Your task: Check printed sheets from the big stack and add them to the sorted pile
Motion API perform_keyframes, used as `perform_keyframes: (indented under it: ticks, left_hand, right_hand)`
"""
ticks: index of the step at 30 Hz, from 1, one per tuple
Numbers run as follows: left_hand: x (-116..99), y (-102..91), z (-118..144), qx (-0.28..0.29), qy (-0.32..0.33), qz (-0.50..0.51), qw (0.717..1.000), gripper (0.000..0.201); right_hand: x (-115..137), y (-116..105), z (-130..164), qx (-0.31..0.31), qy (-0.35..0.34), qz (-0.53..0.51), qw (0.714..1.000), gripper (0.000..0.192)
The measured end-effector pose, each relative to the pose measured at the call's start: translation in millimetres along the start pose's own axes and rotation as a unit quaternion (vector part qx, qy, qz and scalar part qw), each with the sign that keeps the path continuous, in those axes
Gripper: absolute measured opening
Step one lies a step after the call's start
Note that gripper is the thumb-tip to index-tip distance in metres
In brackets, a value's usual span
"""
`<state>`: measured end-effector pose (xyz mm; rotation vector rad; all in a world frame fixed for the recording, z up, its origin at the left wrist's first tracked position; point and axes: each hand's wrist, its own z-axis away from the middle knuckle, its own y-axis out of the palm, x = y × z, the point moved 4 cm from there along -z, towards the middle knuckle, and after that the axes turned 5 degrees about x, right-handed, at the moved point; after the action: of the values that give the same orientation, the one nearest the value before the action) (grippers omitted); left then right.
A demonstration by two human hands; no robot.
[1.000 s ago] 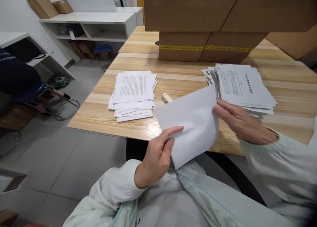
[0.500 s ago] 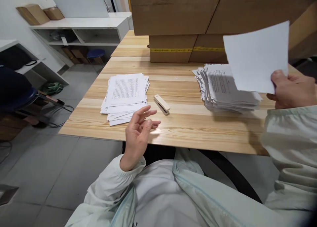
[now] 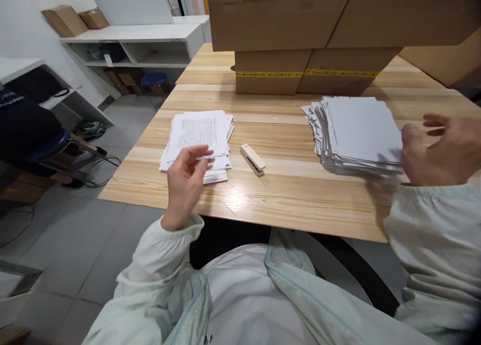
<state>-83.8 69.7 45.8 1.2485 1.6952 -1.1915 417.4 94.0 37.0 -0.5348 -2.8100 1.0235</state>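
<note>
My left hand (image 3: 188, 182) hovers over the near edge of the left paper stack (image 3: 201, 129), fingers apart and holding nothing. Printed text covers that stack's top sheet. Between the two stacks lies a cream stapler (image 3: 252, 159), set at a slant on the wood. At the right, a thicker paper stack (image 3: 361, 129) has a blank white sheet on top, and its left edges are uneven. My right hand (image 3: 439, 147) is beside this stack's right edge, empty, with its fingers spread; whether it touches the paper I cannot tell.
Large cardboard boxes (image 3: 274, 71) are stacked at the back of the wooden table (image 3: 300, 199). A white shelf unit (image 3: 131, 32) and a blue stool (image 3: 154, 79) stand at the far left. Another person (image 3: 26, 129) sits at the left edge.
My right hand has let go of the sheet, which now lies blank side up on the right stack. My left hand has moved left, over the left stack.
</note>
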Motion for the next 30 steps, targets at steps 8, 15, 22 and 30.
perform_keyframes:
  ticks: [8,15,22,30]
  left_hand:
    - [49.7,1.8,-71.3,0.201,-0.017,-0.357,0.912,0.044]
    - [57.7,4.7,-63.6,0.187,-0.006,-0.399,0.898,0.036]
    - [59.6,6.2,-63.0,0.161,0.027,-0.407,0.899,0.022]
    - [62.0,5.4,-60.0,0.139,0.038,-0.366,0.919,0.015]
  right_hand:
    - [163.3,-71.6,31.7,0.098,-0.178,-0.359,0.911,0.024]
    - [225.0,-67.9,5.3,0.405,-0.093,-0.614,0.671,0.025]
    - [309.3,-45.3,-2.8,0.638,0.007,-0.634,0.437,0.009]
    - [352.4,-2.3,10.5,0.704,0.047,-0.588,0.396,0.01]
